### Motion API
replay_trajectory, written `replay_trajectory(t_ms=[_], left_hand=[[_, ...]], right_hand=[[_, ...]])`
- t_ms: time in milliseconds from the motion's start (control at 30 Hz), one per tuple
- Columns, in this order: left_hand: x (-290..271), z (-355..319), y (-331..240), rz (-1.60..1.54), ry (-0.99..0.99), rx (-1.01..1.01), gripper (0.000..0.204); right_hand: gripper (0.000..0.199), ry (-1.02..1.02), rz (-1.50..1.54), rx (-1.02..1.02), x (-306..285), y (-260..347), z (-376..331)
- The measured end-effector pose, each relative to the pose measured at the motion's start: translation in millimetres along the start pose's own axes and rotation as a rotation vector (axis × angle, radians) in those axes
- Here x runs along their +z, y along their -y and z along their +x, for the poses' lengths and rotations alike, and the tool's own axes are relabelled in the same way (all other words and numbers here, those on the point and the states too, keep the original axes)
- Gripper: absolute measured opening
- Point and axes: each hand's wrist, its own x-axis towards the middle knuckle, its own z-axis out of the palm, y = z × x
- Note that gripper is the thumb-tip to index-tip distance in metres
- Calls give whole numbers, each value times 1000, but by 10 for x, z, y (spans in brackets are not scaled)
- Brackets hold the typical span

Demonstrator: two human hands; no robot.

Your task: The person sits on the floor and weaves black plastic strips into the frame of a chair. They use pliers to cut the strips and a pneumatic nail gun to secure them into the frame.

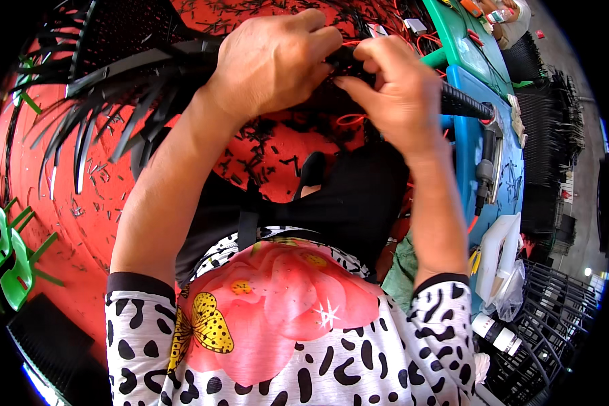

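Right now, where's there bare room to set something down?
Mostly bare: the red floor between the black strips and green chairs at left. Crowded: floor around the black shoe, thick with black scraps; the blue table, with a handheld tool and a white piece.

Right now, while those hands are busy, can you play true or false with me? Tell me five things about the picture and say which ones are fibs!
1. Black scraps are scattered on the red floor. True.
2. The left hand and right hand are far apart. False: they are close together, near the top of the picture.
3. The shirt has a yellow and black butterfly on it. True.
4. The plastic chairs at the left edge are purple. False: they are green.
5. The sleeves cover both arms down to the wrists. False: they are short, and the forearms are bare.
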Motion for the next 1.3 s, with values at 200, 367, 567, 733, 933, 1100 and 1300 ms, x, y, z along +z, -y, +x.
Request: replay_trajectory(t_ms=[200,367,567,733,933,1100,1300], left_hand=[[-28,-134,-151,23,-32,105,36],[-17,-159,-206,16,-24,95,36],[4,-153,-249,2,-64,111,39],[-16,-153,-215,13,-32,107,39],[-39,-143,-232,-5,0,77,35],[-108,-141,-241,-112,49,-24,30],[-182,-45,-251,-193,144,-87,25]], right_hand=[[26,618,402,281,-209,-522,504],[18,1133,772,509,117,-671,486],[9,1201,803,454,163,-675,632],[22,1116,547,350,123,-507,634],[25,898,177,296,18,-284,604],[26,760,-75,-80,92,-372,475],[24,659,-152,-31,146,-366,432]])
